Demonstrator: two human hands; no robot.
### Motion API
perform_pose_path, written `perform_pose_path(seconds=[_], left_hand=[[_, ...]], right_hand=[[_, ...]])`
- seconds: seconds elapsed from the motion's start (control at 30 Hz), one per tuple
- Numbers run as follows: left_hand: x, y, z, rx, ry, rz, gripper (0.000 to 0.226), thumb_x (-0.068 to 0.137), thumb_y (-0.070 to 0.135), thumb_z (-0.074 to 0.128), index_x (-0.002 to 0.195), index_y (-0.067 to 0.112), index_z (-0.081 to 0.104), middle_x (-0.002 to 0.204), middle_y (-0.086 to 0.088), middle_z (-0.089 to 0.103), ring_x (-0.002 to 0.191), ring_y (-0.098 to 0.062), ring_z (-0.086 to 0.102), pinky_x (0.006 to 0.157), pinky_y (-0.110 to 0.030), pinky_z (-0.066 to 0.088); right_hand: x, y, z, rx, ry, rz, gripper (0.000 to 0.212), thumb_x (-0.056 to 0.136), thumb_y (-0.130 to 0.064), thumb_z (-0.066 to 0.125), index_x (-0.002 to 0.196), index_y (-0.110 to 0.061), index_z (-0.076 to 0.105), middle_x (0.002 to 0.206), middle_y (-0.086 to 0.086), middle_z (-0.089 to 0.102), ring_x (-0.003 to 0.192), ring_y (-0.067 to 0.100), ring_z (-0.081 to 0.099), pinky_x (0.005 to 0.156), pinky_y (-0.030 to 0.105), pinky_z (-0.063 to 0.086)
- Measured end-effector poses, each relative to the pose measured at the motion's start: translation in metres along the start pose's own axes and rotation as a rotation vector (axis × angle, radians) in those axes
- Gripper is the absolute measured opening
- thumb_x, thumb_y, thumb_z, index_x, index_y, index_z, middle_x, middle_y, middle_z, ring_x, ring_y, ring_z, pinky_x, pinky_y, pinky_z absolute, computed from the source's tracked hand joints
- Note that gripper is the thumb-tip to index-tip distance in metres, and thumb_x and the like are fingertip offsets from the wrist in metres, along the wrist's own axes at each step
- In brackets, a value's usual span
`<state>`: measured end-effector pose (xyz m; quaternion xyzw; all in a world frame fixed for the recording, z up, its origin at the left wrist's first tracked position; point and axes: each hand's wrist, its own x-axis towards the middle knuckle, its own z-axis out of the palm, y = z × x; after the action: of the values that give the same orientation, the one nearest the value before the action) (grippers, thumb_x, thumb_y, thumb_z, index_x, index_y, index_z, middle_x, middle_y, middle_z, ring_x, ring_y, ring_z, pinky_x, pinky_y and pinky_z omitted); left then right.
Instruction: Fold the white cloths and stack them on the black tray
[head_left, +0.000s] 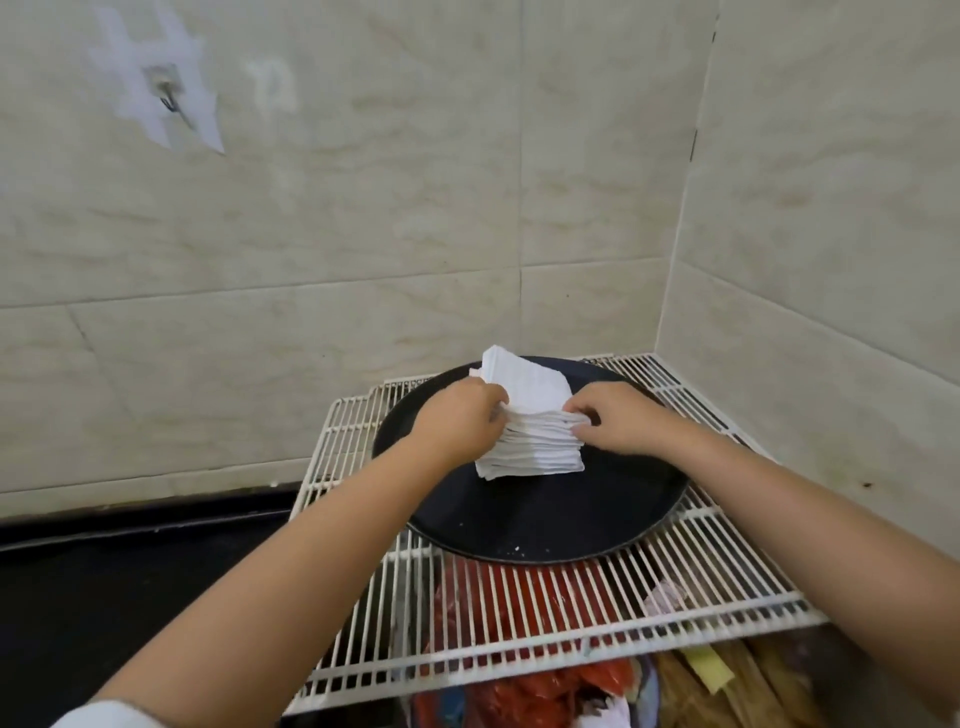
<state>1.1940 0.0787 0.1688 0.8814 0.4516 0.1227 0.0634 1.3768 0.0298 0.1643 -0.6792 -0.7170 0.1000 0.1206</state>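
- a stack of folded white cloths (530, 441) sits on the round black tray (545, 514), toward its far half, with bare tray in front of it.
- the top cloth (524, 384) lies skewed on the pile, its far corner poking out past the layers below.
- the left hand (462, 415) is at the left side of the stack, fingers curled in against the upper layers and gripping their edge.
- the right hand (618, 421) is at the right side, its fingertips pinching the edges of the upper cloths.
- the two hands are apart, with the pile between them, both clamped on it.
- the tray rests on a white wire rack (519, 618) set in the corner of a tiled wall (363, 208).
- under the rack, red plastic bags (519, 597) and other clutter show through the bars.
- a small hook (169, 101) is stuck on the wall, upper left.
- a dark countertop (104, 597) lies to the left of the rack.
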Motion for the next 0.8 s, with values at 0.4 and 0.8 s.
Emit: perform_pose_path(seconds=[0.4,0.8], left_hand=[[-0.185,-0.135,-0.075,0.27,0.084,-0.409,0.051,0.097,0.042,0.035,0.144,0.025,0.028,0.153,-0.004,0.026,0.141,-0.031,0.019,0.112,-0.044,0.027],[-0.581,-0.322,-0.161,0.381,0.193,-1.187,0.054,0.097,0.047,0.03,0.146,0.029,0.018,0.158,0.0,0.012,0.145,-0.028,0.005,0.115,-0.049,0.015]], right_hand=[[-0.011,-0.227,0.025,-0.193,0.11,-0.324,0.051,0.094,-0.042,0.039,0.138,-0.016,0.037,0.141,0.012,0.043,0.129,0.03,0.04,0.105,0.042,0.036],[-0.078,-0.643,0.189,-0.17,-0.12,-0.815,0.064,0.093,-0.053,0.032,0.146,-0.028,0.008,0.158,0.007,-0.003,0.145,0.029,-0.011,0.114,0.058,0.0]])
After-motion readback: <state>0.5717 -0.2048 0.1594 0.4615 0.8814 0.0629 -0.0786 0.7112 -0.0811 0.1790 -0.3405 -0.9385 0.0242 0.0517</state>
